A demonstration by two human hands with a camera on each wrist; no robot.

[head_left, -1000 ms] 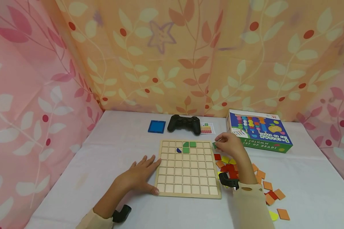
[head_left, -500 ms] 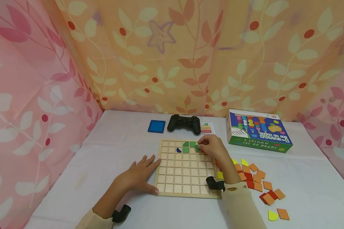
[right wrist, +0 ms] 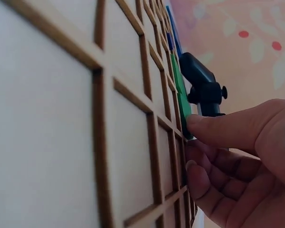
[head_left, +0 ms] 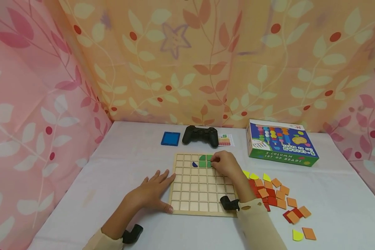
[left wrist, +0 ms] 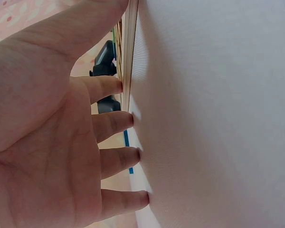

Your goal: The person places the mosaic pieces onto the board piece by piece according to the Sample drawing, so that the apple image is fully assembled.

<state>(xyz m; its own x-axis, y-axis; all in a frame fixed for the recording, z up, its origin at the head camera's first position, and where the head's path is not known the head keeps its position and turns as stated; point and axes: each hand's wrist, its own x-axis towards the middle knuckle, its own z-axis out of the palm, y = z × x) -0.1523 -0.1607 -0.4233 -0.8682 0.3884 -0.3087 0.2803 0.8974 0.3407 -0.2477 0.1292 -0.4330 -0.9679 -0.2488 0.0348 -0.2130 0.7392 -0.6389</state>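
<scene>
A wooden grid board [head_left: 194, 188] lies flat on the white-covered table. My left hand [head_left: 148, 191] rests spread at its left edge, thumb and forefinger touching the frame; in the left wrist view the fingertips [left wrist: 141, 197] meet the cloth. Over the upper right cells, my right hand [head_left: 227, 165] pinches a green square tile [right wrist: 184, 108] at its cell, thumb on its face, other fingers curled. The tile is partly hidden by the fingers in the head view. Beside it sit a rounded green tile [head_left: 202, 158] and other green squares. A small dark blue piece [head_left: 194, 164] lies one cell left.
Orange, red and yellow tiles [head_left: 271, 192] are scattered right of the board, partly behind my right forearm. Behind the board are a blue square tray [head_left: 170, 138], a black game controller [head_left: 200, 135] and a pattern card [head_left: 226, 140]. A bead-set box [head_left: 281, 142] stands back right.
My right hand has carried the green tile leftward from beyond the board's right edge to the cell beside the other green tiles. The left hand has stayed still.
</scene>
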